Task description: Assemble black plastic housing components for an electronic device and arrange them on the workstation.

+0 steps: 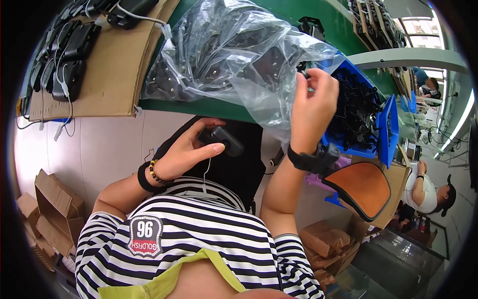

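Black plastic housing [230, 142], apparently trailing a white cable [205, 174], is sitting in the left hand [181, 152], thumb and fingers gripping it, just off the near edge of the bench [219, 109]. Right hand [318, 94] is seemingly pinching a small dark piece, kind unclear, between the clear bag [229, 55] and, on the right, the blue bin [356, 151]. Far left, similar units [75, 79] are lying on cardboard [114, 74]. Judgement: picking is probably under way; next move is calling for a steady pinch.
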Available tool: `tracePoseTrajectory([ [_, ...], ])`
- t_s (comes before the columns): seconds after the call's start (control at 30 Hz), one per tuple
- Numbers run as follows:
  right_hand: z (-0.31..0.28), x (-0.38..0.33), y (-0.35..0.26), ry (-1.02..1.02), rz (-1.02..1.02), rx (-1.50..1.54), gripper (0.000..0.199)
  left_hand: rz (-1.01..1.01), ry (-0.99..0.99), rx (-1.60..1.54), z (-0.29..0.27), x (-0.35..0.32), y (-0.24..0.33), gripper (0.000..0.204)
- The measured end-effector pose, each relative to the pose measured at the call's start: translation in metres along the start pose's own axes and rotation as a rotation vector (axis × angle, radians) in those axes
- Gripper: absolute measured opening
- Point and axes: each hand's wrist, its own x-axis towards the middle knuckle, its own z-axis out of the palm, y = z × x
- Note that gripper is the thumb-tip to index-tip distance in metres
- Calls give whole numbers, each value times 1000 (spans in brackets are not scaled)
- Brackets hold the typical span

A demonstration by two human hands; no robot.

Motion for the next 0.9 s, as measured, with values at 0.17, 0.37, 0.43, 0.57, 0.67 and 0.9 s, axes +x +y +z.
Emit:
tracePoseTrajectory([
  [0.17, -40, -53, -25, -74, -31, 459, 25, 10, 44, -134, 7, 9, -8, 62],
  [0.37, -31, -110, -18, -538, 44, 568, 22, -3, 0, -84, 9, 19, -16, 64],
  [0.43, -26, -122, -19, -500, 98, 596, 23, 2, -12, -51, 10, 21, -18, 63],
  [0.57, -25, -131, -15, -426, 149, 608, 25, 59, -13, 35, 14, 22, -26, 61],
  [0.67, -24, -133, -12, -436, 65, 513, 25, 129, 18, 70, 16, 21, -34, 61],
  [0.9, -14, -140, -8, -423, -69, 319, 24, 15, 10, 100, 9, 28, -40, 64],
])
